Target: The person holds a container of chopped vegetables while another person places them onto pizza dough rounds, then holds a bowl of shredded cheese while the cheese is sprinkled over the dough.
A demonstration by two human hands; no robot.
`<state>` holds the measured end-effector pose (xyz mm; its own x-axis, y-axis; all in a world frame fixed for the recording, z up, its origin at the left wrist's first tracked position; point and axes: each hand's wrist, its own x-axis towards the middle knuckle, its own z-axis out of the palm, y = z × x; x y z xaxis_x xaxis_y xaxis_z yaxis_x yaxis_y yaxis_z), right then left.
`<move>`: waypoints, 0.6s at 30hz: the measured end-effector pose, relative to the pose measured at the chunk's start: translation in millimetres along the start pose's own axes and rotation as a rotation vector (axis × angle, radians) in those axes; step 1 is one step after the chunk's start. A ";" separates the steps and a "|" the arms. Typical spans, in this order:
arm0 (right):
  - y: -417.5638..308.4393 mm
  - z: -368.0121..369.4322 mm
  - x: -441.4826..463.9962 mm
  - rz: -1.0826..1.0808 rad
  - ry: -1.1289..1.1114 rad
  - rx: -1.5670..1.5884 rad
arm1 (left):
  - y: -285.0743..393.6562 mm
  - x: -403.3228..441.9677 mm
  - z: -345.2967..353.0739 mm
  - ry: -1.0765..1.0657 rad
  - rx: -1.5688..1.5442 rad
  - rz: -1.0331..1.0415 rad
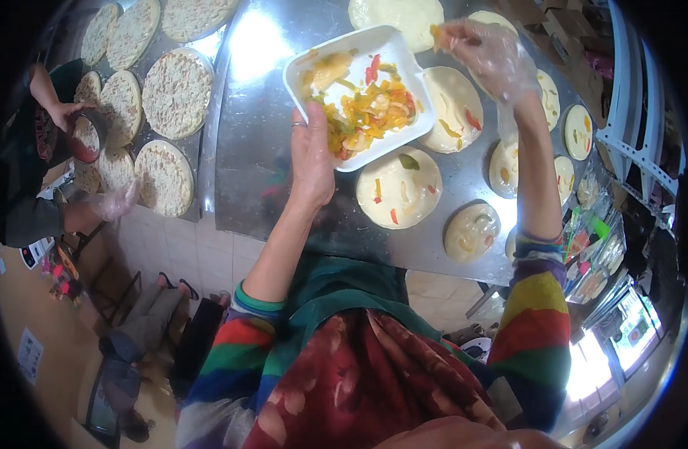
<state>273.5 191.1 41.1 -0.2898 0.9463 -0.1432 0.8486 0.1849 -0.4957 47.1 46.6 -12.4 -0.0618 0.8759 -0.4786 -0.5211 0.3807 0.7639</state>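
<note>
My left hand [312,161] grips the near left side of a white tray [428,112], thumb over the rim. Inside lie cooked-looking pepper strips [370,108] in yellow, green and red. My right hand [490,60], in a clear plastic glove, pinches a small yellow pepper strip [436,36] above the pale dough rounds at the back. One round [400,196] in front of the tray carries a few pepper pieces, and another round [456,101] to the tray's right has yellow and red strips. A plain-looking pale round [396,19] sits behind the tray, partly hidden by it.
Several more topped rounds, some seemingly wrapped in plastic [472,232], lie on the right of the metal table [261,150]. At left, a co-worker's hand [63,114] holds a bowl [86,136] beside crumb-topped rounds [178,93]. A metal rack [639,146] stands at right.
</note>
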 end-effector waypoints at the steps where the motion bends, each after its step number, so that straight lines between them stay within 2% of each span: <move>1: 0.7 3.0 12.2 0.048 0.008 -0.107 | 1.4 0.6 -5.3 0.014 -0.004 -0.002; 7: 4.6 43.8 57.1 0.007 0.222 0.069 | 16.8 10.0 -29.5 0.016 0.000 -0.028; 10: -0.2 52.5 77.0 0.068 0.141 -0.258 | 24.7 16.7 -39.9 0.017 0.081 -0.019; 13: -9.3 51.3 75.0 0.125 0.207 -0.346 | 36.2 22.2 -44.1 -0.018 0.095 -0.036; 16: -13.0 43.8 62.5 -0.047 0.355 -0.101 | 45.3 27.1 -47.3 -0.036 0.113 -0.030; 18: -36.9 27.2 51.5 0.140 0.167 -0.139 | 48.2 31.4 -49.9 -0.044 0.072 -0.030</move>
<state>215.3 225.8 28.8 -0.0980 0.9938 -0.0524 0.9314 0.0731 -0.3565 -22.5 77.6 -12.3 -0.0088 0.8751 -0.4839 -0.4593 0.4264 0.7793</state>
